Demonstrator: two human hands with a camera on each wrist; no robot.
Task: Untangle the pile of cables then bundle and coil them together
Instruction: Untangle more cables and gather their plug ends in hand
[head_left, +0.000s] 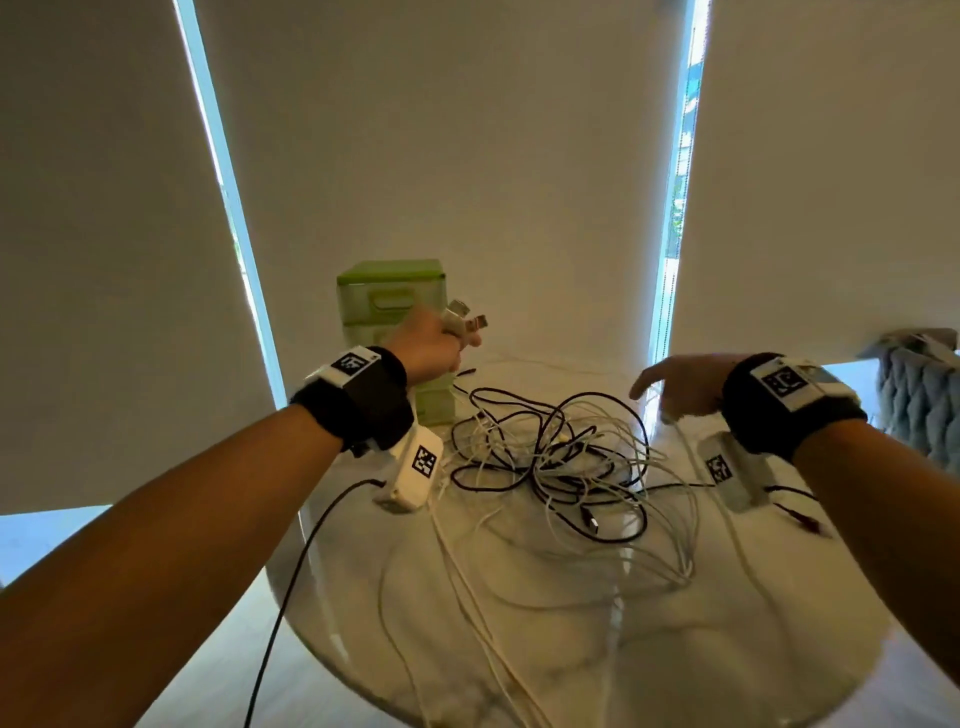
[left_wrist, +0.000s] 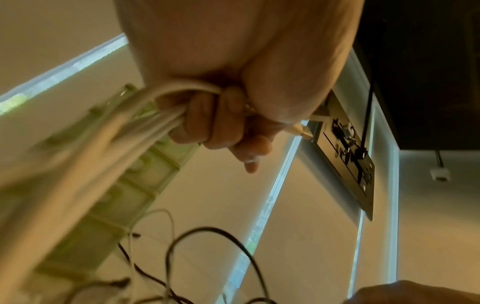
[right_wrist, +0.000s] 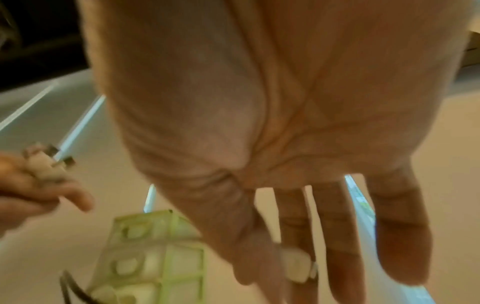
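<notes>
A tangled pile of black and white cables (head_left: 561, 462) lies in the middle of the round white table (head_left: 727, 649). My left hand (head_left: 436, 343) is raised over the pile's far left side. It grips several white cables (left_wrist: 135, 127) in its fist (left_wrist: 221, 123), and their USB plugs (head_left: 465, 317) stick out above the fingers. My right hand (head_left: 675, 389) hovers over the pile's right side. Its fingers are nearly straight, and thumb and fingers (right_wrist: 270, 273) pinch a white plug (right_wrist: 297, 264). A white lead hangs from that plug to the table.
A green drawer box (head_left: 395, 296) stands at the table's far side, just behind my left hand. One black cable (head_left: 311, 545) hangs off the table's left edge. A red-tipped connector (head_left: 805, 519) lies at the right edge. A grey knitted seat (head_left: 919, 405) is at far right.
</notes>
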